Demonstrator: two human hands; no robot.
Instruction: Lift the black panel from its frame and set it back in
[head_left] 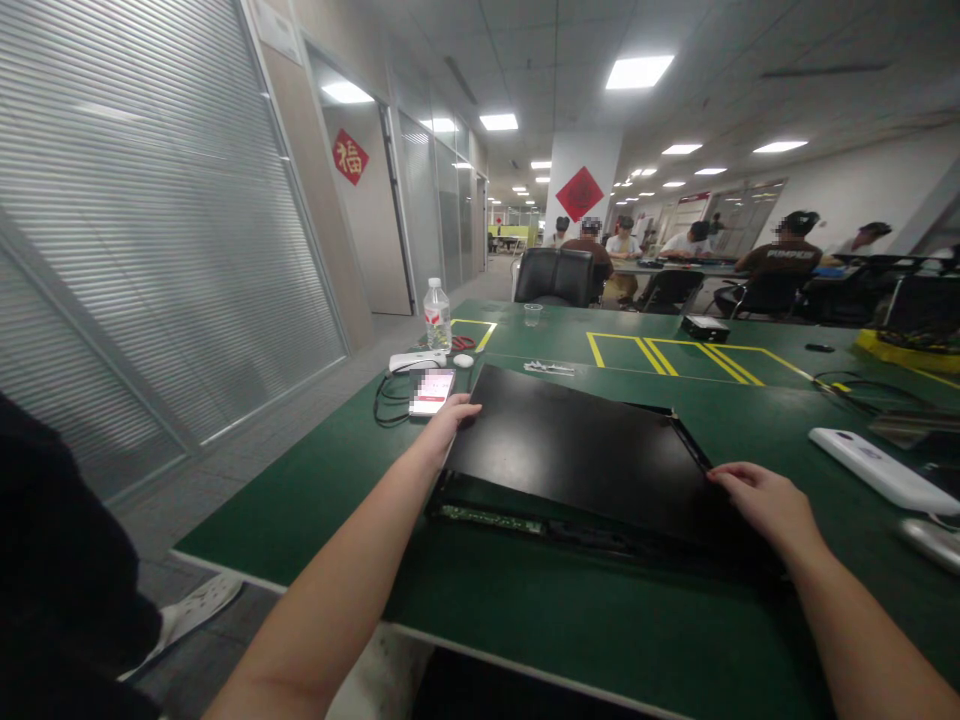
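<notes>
A flat black panel [577,440] lies tilted over a black frame [686,440] on the green table [300,500]. Its left edge is between the fingers of my left hand [452,415]. My right hand [750,485] has its fingers pinched at the right side, where the panel and the frame's edge meet; which of the two it grips is hard to tell. A green circuit board [491,519] shows at the frame's near side, below the panel's raised near edge.
A lit phone [432,392], cables, a water bottle [437,318] and red-handled scissors [463,343] are at the left back. White devices [881,468] lie at the right. A small black box [705,328] stands farther back. A person stands at the left; several sit beyond.
</notes>
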